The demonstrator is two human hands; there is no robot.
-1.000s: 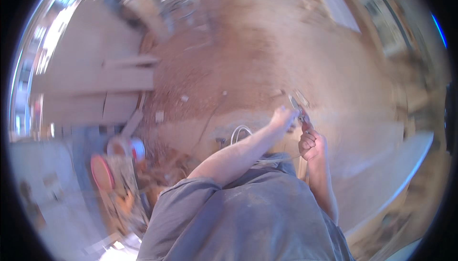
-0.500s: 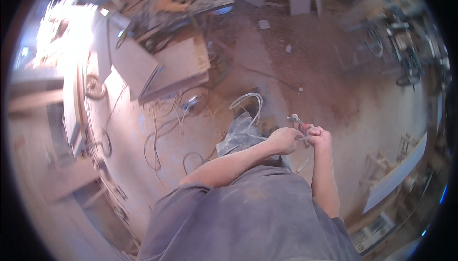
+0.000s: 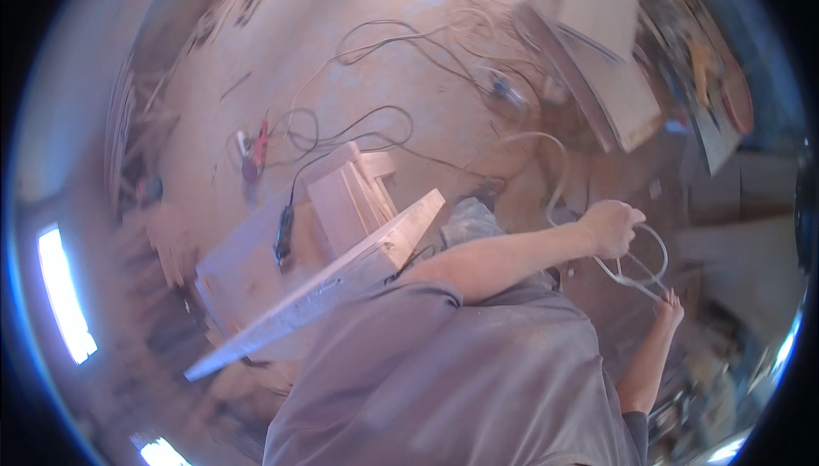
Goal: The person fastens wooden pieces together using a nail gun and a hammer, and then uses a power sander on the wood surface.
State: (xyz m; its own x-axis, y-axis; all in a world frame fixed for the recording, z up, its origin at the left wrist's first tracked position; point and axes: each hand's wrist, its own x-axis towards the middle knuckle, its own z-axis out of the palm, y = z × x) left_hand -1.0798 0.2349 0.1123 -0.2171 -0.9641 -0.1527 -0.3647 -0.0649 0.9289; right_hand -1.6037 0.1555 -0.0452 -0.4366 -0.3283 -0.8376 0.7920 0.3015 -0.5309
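A thin white hose (image 3: 564, 164) rises in an arc from the floor in front of me and runs to my hands, hanging in loose loops between them. My left hand (image 3: 611, 227) has its fingers curled round the hose, the forearm stretched across to the right. Lower and farther right, my right hand (image 3: 670, 306) is closed on another stretch of the same hose. Both hands are clear of my body, to the right of my knee. Blur hides the finer details of the fingers.
To my left stand a wooden box-like piece (image 3: 341, 202) and a long pale board (image 3: 328, 287) on edge. A black tool (image 3: 283, 236) hangs by its cord there. Dark cables (image 3: 375, 112) snake over the floor. Panels (image 3: 589, 82) are stacked at the far right.
My view has swung left, so the panels now appear at the right. My hands were close together at a red tool; now they are apart on the white hose, and the red tool no longer shows there.
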